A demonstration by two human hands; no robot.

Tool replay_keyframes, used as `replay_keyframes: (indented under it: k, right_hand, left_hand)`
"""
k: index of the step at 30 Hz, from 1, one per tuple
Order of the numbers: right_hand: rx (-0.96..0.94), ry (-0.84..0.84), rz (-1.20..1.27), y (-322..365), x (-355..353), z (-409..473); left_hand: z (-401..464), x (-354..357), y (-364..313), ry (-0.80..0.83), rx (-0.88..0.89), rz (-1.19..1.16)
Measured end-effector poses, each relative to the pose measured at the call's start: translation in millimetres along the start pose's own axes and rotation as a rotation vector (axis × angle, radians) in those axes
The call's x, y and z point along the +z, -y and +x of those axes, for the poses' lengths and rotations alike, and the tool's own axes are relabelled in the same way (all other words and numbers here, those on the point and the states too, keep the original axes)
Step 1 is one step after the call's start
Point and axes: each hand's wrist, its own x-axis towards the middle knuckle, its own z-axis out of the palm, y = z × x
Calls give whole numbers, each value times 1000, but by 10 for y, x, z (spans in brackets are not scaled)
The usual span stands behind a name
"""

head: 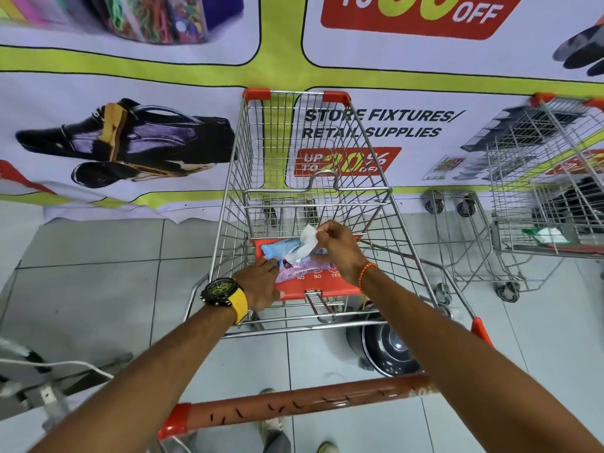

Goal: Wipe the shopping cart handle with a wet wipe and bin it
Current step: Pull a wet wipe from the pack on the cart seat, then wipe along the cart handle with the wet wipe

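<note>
Shopping cart (313,191), one in use, wire basket, parked against a printed banner (130,132); a second cart (539,191) is seen to the right, well apart.

Cart handle (310,407), one, orange-red bar. Its long axis is laid left to right across the lower frame, nearer the person than either hand; both forearms are stretched over it. The wipe must be judged to travel back toward the body to reach it, and the right hand is the one already carrying it.

Child-seat flap (327,289), one, orange, serving as the surface for the pack.

Wipes pack (294,256), one, blue and pink, laid flat on the flap.

Left hand (261,286), grip pressed down on the pack's near edge, steadying it.

Right hand (336,243), grip pinched on the wipe.

Wet wipe (309,238), one, white, partly drawn from the pack, its lower end not yet clear of the opening.

No bin is seen.
</note>
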Motion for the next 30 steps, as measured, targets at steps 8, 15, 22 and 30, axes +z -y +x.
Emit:
replay_keyframes:
  k: [8, 15, 22, 30]
  right_hand:
    - [-46, 117, 203, 209, -172, -289]
    - [-64, 144, 167, 428, -251, -738]
    - [-126, 93, 191, 710, -247, -1301]
    - [-127, 315, -8, 881, -469, -1976]
  left_hand:
    - [-107, -86, -59, -235, -51, -277]
    - [-517, -293, -249, -687, -109, -663]
    - [-1235, -342, -892, -726, 144, -906]
    - [-1867, -128, -1186, -1061, 1, -1091]
